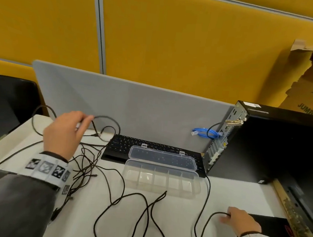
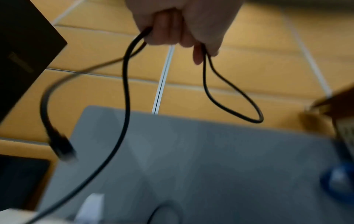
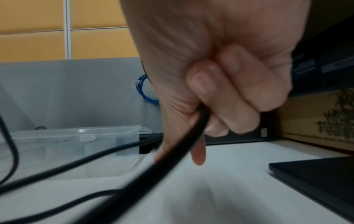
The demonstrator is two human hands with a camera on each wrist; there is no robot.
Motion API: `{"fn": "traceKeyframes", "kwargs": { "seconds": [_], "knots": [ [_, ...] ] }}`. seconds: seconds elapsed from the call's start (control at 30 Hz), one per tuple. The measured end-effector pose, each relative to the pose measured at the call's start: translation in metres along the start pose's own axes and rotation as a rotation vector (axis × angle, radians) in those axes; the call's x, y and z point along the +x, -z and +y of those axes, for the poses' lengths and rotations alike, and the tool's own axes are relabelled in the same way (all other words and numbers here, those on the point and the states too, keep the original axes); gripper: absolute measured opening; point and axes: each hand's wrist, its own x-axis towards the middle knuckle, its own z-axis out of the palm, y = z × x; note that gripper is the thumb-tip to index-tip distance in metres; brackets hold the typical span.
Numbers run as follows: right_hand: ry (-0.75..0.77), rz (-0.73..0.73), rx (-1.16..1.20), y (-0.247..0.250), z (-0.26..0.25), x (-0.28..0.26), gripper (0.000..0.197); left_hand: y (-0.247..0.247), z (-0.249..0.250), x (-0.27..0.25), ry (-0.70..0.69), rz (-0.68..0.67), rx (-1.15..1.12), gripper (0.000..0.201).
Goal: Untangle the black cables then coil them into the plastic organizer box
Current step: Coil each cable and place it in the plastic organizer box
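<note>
- The plastic organizer box [image 1: 161,180] sits open mid-table, compartments bare, lid resting on the keyboard [image 1: 123,145].
- Black cables [image 1: 119,199] sprawl tangled before it.
- My left hand [image 1: 64,135] pinches a raised loop; my right hand [image 1: 241,222] grips another strand.
- The computer tower [image 1: 273,146] stands right.

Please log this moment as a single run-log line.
left hand: holds black cable loops | right hand: grips cable | organizer box: open, no cable inside | stage: untangling
</note>
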Motion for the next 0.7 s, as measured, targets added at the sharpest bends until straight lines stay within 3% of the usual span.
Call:
{"fn": "traceKeyframes", "kwargs": {
  "seconds": [0.07, 0.13, 0.27, 0.33, 0.43, 0.53, 0.63, 0.7],
  "knots": [
    [0.032, -0.013, 0.027, 0.0, -0.003, -0.002, 0.029, -0.027, -0.02, -0.019, -0.084, -0.181, 0.119, 0.014],
    [0.061, 0.001, 0.061, -0.001, -0.005, -0.004, 0.032, -0.05, -0.044, -0.043, -0.056, -0.418, 0.29, 0.009],
    [0.109, 0.068, 0.098, -0.001, -0.006, -0.006, 0.038, -0.079, -0.085, -0.086, 0.308, -0.968, 0.593, 0.055],
    [0.131, 0.108, 0.089, 0.0, -0.004, -0.005, 0.039, -0.078, -0.082, -0.085, 0.43, -1.104, 0.595, 0.07],
    [0.159, 0.122, 0.075, 0.001, -0.008, -0.003, 0.037, -0.064, -0.048, -0.073, 0.356, -1.148, 0.573, 0.086],
    [0.25, 0.081, 0.032, 0.011, -0.026, -0.015, 0.034, -0.041, 0.008, -0.068, 0.164, -1.09, 0.306, 0.089],
    [0.443, 0.05, 0.144, 0.033, -0.056, -0.053, 0.031, -0.023, 0.08, -0.083, 0.05, -1.059, -0.307, 0.083],
    [0.597, -0.087, 0.378, 0.051, -0.081, -0.085, 0.026, -0.012, 0.13, -0.092, -0.02, -1.115, -0.644, 0.08]
  ]
}}
